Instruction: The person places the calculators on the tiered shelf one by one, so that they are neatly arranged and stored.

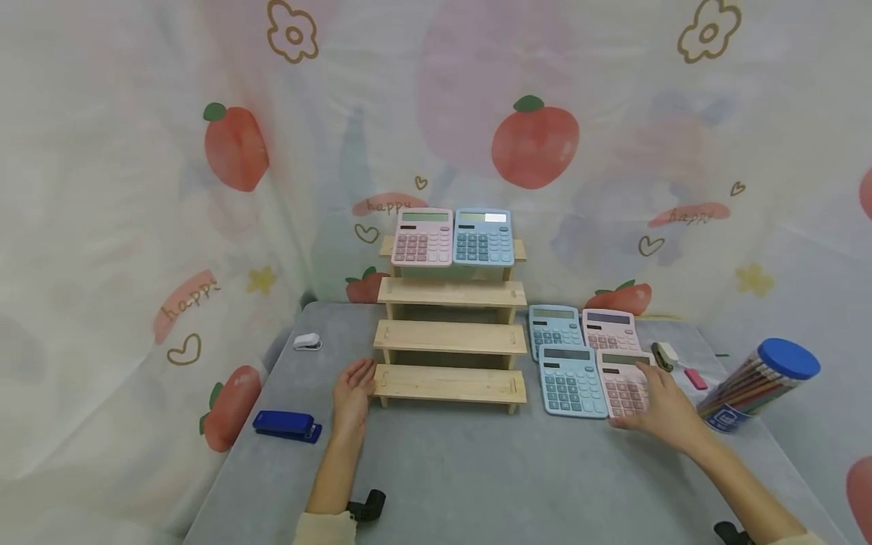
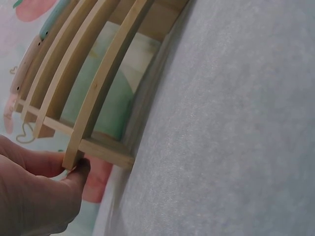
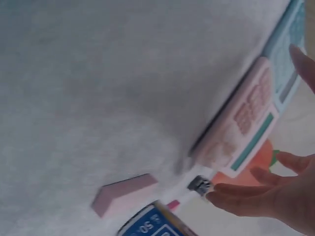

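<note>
My left hand (image 1: pixel 353 395) rests at the left end of the lowest step of the wooden stepped rack (image 1: pixel 451 337); from the left wrist view, thumb and fingers pinch that end of the bottom slat (image 2: pixel 98 93). My right hand (image 1: pixel 664 409) lies over the near pink calculator (image 1: pixel 623 382) on the grey tabletop (image 1: pixel 463 469), fingers nearly straight and spread, touching its right edge; the right wrist view shows the fingers (image 3: pixel 246 196) just above it, not curled round it. That calculator sits in a block of four right of the rack: near blue calculator (image 1: pixel 571 381) touching it on the left, far blue calculator (image 1: pixel 555 324) and far pink calculator (image 1: pixel 608 329) behind. Two more calculators lean on the rack's top step, pink (image 1: pixel 424 237) and blue (image 1: pixel 484 236). Also noted: blue stapler (image 1: pixel 287 425), white stapler (image 1: pixel 308 342), pink eraser (image 1: pixel 696 378), pencil tube (image 1: pixel 759 386).
</note>
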Action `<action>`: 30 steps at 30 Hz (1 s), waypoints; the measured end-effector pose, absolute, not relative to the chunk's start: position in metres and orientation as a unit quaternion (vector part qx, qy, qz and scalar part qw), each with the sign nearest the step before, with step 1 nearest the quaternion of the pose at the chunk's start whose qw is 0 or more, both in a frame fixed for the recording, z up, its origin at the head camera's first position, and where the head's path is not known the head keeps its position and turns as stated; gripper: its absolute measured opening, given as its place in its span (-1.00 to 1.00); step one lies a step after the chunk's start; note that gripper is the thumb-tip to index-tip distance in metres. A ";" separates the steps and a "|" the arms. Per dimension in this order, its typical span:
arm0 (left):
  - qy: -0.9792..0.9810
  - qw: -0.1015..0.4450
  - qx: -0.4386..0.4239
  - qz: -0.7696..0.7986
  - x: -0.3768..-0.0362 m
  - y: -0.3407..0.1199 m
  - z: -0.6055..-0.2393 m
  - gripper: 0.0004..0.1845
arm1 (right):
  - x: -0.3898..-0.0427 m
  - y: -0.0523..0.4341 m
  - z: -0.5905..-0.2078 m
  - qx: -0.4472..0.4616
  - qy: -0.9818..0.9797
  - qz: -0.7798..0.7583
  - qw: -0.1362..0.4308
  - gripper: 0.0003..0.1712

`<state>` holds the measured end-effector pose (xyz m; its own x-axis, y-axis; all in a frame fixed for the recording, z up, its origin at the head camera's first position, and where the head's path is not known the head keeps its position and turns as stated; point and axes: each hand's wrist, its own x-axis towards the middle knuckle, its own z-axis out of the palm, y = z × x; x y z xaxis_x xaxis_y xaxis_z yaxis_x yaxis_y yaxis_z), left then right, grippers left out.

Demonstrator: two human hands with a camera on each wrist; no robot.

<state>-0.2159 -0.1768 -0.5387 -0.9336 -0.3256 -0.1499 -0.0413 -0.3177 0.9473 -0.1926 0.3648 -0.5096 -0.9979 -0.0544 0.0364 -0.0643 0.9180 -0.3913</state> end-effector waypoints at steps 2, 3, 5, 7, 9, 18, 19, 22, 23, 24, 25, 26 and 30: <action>-0.579 0.089 0.158 -0.795 -0.216 -0.177 -0.538 -0.34 | -0.192 0.368 -0.517 0.025 -0.981 0.190 0.013 0.66; -0.581 0.091 0.156 -0.794 -0.216 -0.177 -0.538 -0.35 | -0.192 0.369 -0.519 0.023 -0.982 0.185 0.012 0.68; -0.583 0.100 0.154 -0.792 -0.216 -0.177 -0.538 -0.35 | -0.194 0.371 -0.526 0.021 -0.983 0.180 0.010 0.71; -0.584 0.106 0.152 -0.790 -0.215 -0.177 -0.539 -0.35 | -0.196 0.372 -0.531 0.021 -0.982 0.188 0.004 0.72; -0.584 0.109 0.150 -0.790 -0.215 -0.176 -0.539 -0.34 | -0.199 0.373 -0.536 0.024 -0.981 0.195 0.005 0.70; -0.577 0.103 0.156 -0.795 -0.216 -0.176 -0.539 -0.33 | -0.204 0.374 -0.546 0.034 -0.973 0.226 0.024 0.64; -0.577 0.104 0.155 -0.795 -0.216 -0.175 -0.539 -0.34 | -0.203 0.374 -0.546 0.036 -0.972 0.229 0.025 0.63; -0.575 0.106 0.156 -0.796 -0.217 -0.175 -0.539 -0.34 | -0.203 0.372 -0.545 0.033 -0.971 0.237 0.029 0.62; -0.574 0.106 0.157 -0.797 -0.217 -0.175 -0.539 -0.33 | -0.202 0.372 -0.544 0.030 -0.970 0.239 0.029 0.63; -0.574 0.105 0.157 -0.797 -0.217 -0.175 -0.539 -0.33 | -0.202 0.372 -0.544 0.025 -0.970 0.241 0.030 0.64; -0.574 0.105 0.157 -0.797 -0.217 -0.175 -0.539 -0.33 | -0.201 0.372 -0.543 0.021 -0.969 0.243 0.029 0.65; -0.575 0.104 0.159 -0.796 -0.218 -0.175 -0.539 -0.33 | -0.200 0.371 -0.542 0.017 -0.969 0.245 0.029 0.66; -0.578 0.103 0.163 -0.793 -0.217 -0.175 -0.539 -0.34 | -0.197 0.370 -0.536 0.003 -0.967 0.249 0.047 0.63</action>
